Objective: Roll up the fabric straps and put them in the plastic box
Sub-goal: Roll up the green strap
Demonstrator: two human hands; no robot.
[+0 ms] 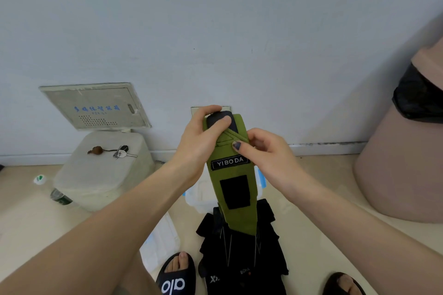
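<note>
Between your two hands hangs the olive-green fabric strap (pixel 230 172): your left hand (pixel 203 136) grips its rolled top, your right hand (pixel 261 148) pinches the fold. Below your grip the clear plastic box (pixel 199 196) seems open. Loosen either pinch and the roll could unwind.

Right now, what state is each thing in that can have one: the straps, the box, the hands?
green strap: held up, top end partly rolled, rest hanging.
left hand: grips the rolled top end.
right hand: pinches the strap's edge.
black straps: unrolled, heaped on the floor.
plastic box: open, on the floor behind the green strap.
box lid: off, lying on the floor.
</note>
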